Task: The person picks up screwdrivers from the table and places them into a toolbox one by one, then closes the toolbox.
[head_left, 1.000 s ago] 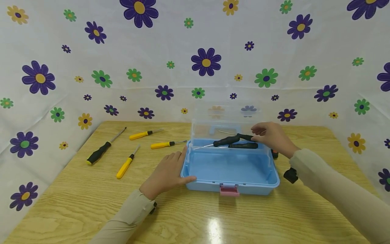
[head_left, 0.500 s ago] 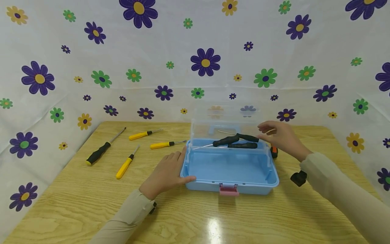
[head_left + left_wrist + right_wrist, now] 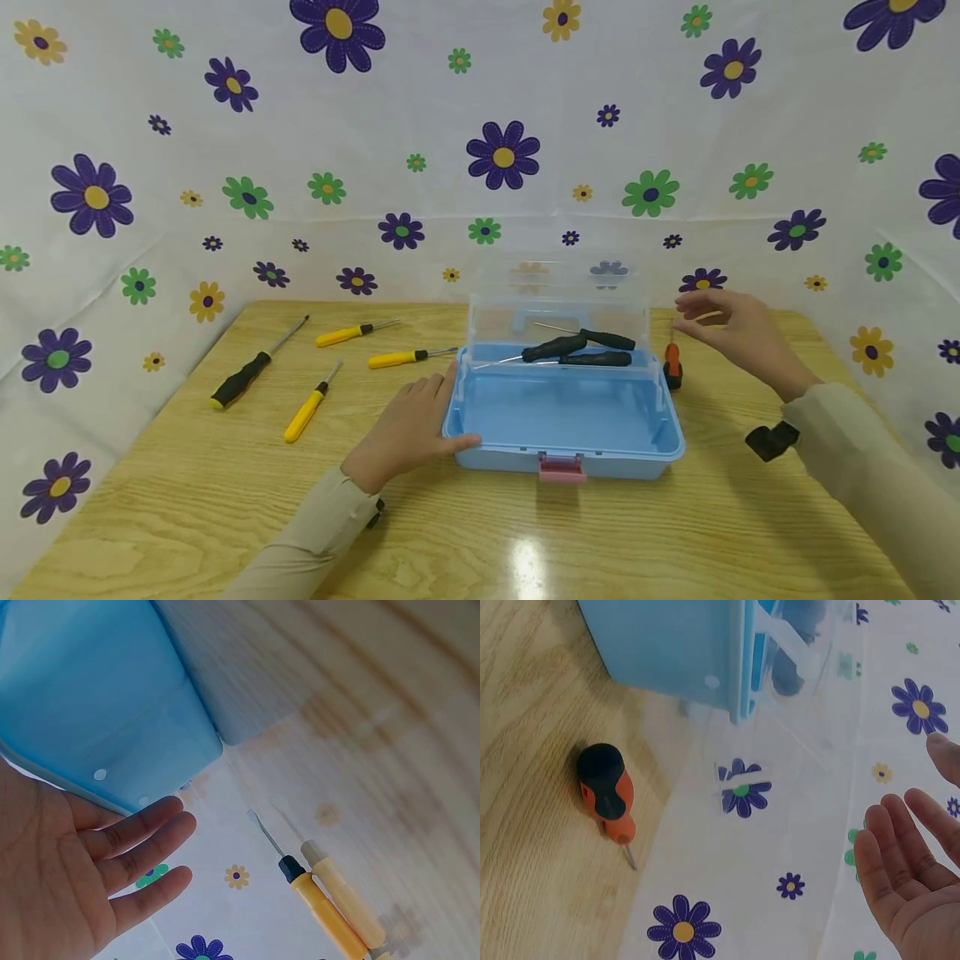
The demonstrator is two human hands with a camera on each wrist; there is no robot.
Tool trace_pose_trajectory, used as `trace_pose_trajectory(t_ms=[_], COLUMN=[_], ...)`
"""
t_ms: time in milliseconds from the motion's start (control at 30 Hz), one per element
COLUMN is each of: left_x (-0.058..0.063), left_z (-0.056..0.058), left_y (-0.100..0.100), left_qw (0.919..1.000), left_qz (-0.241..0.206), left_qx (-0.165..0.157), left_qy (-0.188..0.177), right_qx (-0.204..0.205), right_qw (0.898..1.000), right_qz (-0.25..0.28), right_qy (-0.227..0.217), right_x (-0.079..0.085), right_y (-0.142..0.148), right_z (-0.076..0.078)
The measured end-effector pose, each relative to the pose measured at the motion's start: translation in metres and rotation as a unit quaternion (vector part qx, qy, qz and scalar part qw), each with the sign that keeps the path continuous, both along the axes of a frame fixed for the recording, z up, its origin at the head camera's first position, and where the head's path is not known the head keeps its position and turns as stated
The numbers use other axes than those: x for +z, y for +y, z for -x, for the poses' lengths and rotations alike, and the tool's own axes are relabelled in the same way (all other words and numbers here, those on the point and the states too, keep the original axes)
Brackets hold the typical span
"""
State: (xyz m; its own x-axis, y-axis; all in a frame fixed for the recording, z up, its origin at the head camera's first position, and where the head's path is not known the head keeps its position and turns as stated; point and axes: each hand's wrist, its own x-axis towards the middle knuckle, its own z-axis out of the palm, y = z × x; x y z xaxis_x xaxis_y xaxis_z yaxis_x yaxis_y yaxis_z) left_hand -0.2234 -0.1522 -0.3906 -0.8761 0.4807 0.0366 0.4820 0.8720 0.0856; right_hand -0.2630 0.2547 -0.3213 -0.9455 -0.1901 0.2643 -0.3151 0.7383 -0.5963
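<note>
A light blue toolbox (image 3: 570,467) with a pink latch stands with its clear lid raised. Several black screwdrivers (image 3: 596,359) lie in the clear tray at its back. My left hand (image 3: 408,429) rests on the box's left rim, fingers along the side and thumb over the front corner; the left wrist view has those fingers (image 3: 146,847) extended beside the blue wall. Off the box's right side, my right hand (image 3: 723,333) hovers with nothing in it, fingers loosely bent. Close to it on the table lies an orange and black screwdriver (image 3: 672,367), also seen in the right wrist view.
Left of the box lie several yellow-handled screwdrivers (image 3: 306,414) and one longer black screwdriver (image 3: 242,379) with a yellow end. A white flowered cloth (image 3: 420,125) hangs behind and at both sides of the wooden table (image 3: 450,542).
My right hand has moved right, away from the black screwdriver in the tray, uncovering that handle and the orange and black screwdriver. My left hand stays on the box.
</note>
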Motion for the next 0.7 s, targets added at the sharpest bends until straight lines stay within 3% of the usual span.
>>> trace_pose_trajectory(t_ms=[300, 700], left_x=[-0.001, -0.002], left_z=[-0.001, 0.0], left_y=[-0.001, -0.001], left_qw=[1.0, 0.9999], left_qz=[-0.009, -0.008], left_qx=[0.002, 0.001], left_qy=[0.002, 0.009], right_qx=[-0.039, -0.111], right_qw=[0.999, 0.989], right_qz=[0.038, 0.099], right_qy=[0.001, -0.025], right_x=[-0.005, -0.039], right_y=[0.019, 0.019], right_z=[-0.004, -0.003])
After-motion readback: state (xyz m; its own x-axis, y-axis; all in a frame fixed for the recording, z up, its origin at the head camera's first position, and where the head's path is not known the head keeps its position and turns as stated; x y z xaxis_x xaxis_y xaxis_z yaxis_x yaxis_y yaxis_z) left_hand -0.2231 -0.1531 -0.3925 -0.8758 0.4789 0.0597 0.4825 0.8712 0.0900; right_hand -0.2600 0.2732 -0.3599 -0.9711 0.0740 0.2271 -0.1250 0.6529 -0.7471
